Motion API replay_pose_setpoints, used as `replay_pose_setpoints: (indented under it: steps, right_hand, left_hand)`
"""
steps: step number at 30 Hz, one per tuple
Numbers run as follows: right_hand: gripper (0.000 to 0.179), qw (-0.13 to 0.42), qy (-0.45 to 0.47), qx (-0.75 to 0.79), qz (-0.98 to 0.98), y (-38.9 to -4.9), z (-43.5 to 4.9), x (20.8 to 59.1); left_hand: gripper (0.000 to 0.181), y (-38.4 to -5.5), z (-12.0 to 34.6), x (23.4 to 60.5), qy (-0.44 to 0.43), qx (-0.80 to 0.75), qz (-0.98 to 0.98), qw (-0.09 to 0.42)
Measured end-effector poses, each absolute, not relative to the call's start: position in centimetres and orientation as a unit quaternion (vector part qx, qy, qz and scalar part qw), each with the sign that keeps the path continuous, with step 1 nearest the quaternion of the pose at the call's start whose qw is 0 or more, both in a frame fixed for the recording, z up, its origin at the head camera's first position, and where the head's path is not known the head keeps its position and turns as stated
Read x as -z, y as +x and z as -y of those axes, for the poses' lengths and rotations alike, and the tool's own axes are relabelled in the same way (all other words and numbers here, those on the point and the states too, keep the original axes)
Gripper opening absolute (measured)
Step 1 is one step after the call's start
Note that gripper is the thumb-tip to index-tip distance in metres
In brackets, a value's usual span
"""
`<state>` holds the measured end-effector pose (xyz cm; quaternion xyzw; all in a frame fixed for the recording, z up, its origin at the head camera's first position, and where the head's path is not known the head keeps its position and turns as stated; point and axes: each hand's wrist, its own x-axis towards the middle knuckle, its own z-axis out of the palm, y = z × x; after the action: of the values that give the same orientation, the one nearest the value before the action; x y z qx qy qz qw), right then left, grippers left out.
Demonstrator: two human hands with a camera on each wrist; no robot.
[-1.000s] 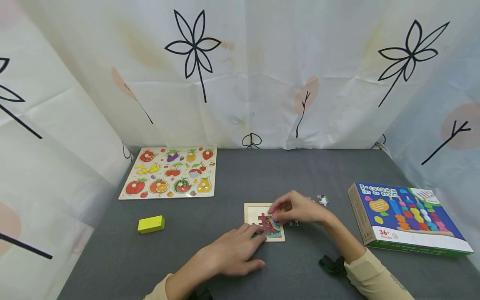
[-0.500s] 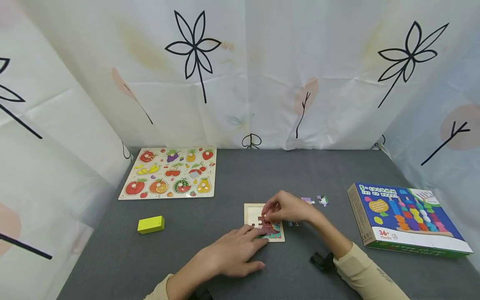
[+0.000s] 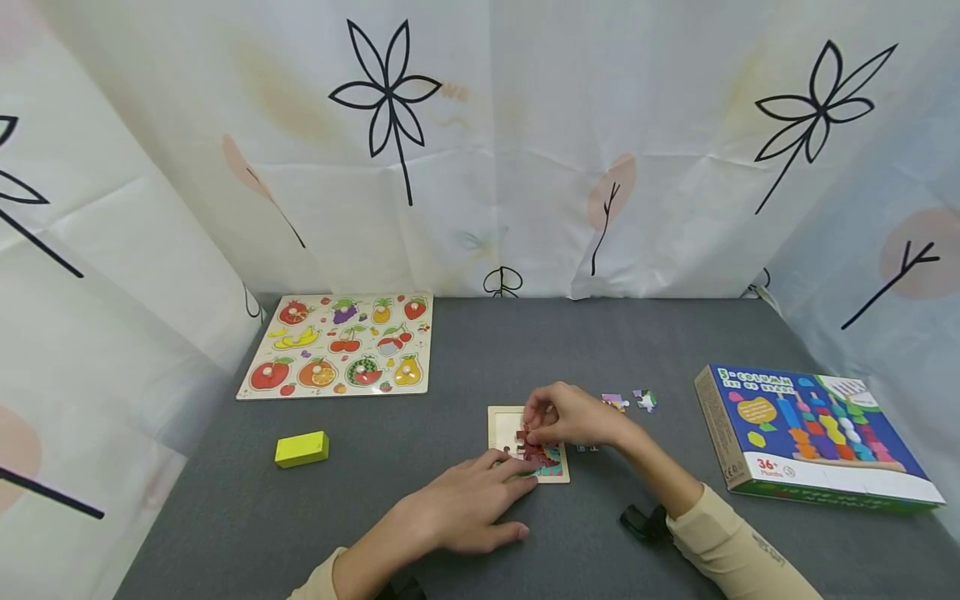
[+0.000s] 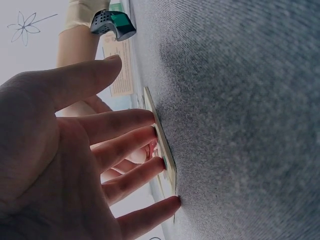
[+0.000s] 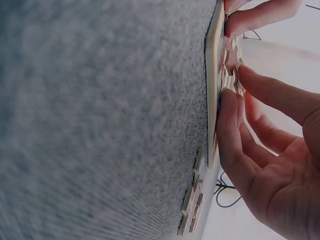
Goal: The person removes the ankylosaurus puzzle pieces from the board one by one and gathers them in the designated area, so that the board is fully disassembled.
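A small wooden jigsaw tray [image 3: 501, 419] lies at the front middle of the table, partly filled with reddish and teal puzzle pieces [image 3: 537, 454]. My left hand [image 3: 465, 506] rests at its near left side, fingers spread and fairly straight, fingertips on the tray edge and pieces; the thumb lies apart from them. From the right, my right hand [image 3: 576, 415] reaches over the tray and pinches a jigsaw piece [image 5: 236, 81] between thumb and forefinger, low over the assembled part. In the head view the fingers partly cover that piece.
Loose jigsaw pieces [image 3: 643, 401] lie right of the tray, some partly behind the right wrist. A fruit peg puzzle board [image 3: 382, 360] is at the back left, a yellow block [image 3: 302, 449] nearer. On the right stands a blue toy box [image 3: 821, 433]. A patterned curtain [image 3: 487, 167] hangs behind.
My right hand has moved left over the tray with the pinched jigsaw piece, uncovering a loose piece behind it. The left fingers have edged slightly right on the tray.
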<state>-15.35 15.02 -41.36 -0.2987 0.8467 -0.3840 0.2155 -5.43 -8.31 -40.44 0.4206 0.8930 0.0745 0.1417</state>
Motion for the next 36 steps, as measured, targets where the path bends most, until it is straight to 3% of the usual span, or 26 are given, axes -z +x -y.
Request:
replay_pose_setpoints:
  steps: [16, 36]
  right_hand:
    - [0.014, 0.243, -0.301, 0.470, -0.793, -14.7, -17.1, 40.9]
    - [0.023, 0.228, -0.230, 0.488, -0.810, -13.6, -25.2, 40.1]
  left_hand:
    - [0.058, -5.5, 8.3, 40.7, 0.421, -0.076, -0.893, 0.142]
    - [0.057, -5.5, 8.4, 40.7, 0.413, -0.085, -0.894, 0.151]
